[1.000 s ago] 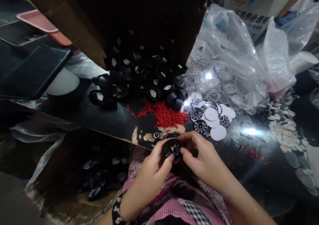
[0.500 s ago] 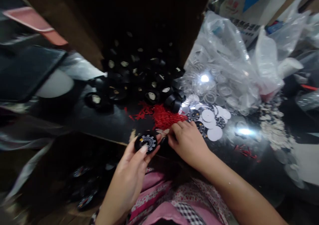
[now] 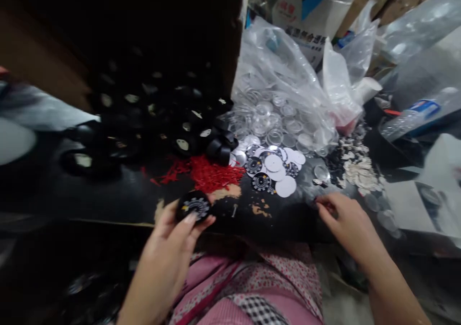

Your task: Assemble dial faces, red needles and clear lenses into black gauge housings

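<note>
My left hand holds a round black dial case with a printed face, fingers closed round its rim, just above the table's front edge. My right hand has reached out to the right, fingertips pinched low over the dark tabletop near scattered small red pieces; whether it grips one I cannot make out. Between the hands lie a heap of red pointers and a small pile of printed and white dial discs.
A heap of black cases spills from a dark cardboard box at the back. A clear plastic bag of transparent lenses lies right of it. White chips are scattered further right. Boxes and bags stand behind.
The hands have parted: the left keeps the black case, the right has swung from the red pointers far to the right. The view has shifted rightward.
</note>
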{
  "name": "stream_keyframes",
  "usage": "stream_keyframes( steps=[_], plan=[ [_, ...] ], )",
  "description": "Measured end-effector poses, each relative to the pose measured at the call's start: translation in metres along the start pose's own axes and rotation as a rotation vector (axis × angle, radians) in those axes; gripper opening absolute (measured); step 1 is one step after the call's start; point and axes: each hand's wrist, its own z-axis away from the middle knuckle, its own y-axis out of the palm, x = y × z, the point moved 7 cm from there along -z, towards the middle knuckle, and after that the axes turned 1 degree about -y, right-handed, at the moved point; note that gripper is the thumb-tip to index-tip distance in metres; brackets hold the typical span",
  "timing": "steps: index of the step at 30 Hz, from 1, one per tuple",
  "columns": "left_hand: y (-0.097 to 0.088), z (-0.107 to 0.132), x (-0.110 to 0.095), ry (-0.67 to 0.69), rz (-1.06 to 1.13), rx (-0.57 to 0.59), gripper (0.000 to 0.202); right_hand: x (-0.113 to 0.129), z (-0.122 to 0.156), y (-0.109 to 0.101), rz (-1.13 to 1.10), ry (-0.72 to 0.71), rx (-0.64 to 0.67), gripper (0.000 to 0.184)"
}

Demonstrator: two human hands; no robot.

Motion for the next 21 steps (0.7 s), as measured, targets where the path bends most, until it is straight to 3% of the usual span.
stream_keyframes(
  steps=[4,7,9,15,21],
  plan=[
    [0.019,0.003,0.004,-0.002,0.004,0.071,0.027,0.086,-0.026,0.025,-0.173,-0.238,0.097,0.012],
    [0.015,0.002,0.007,-0.002,0.02,0.071,0.029,0.141,-0.05,0.045,-0.05,-0.339,0.158,0.013],
    [0.013,0.002,0.008,-0.006,0.026,0.075,0.033,0.159,-0.063,0.053,0.059,-0.36,0.141,0.016],
    [0.017,0.001,0.008,-0.014,0.078,0.086,0.031,0.167,-0.072,0.062,0.172,-0.412,0.117,0.016],
    [0.027,-0.002,0.009,-0.005,0.158,0.121,0.029,0.152,-0.066,0.06,-0.042,-0.329,0.134,0.012]
  ],
)
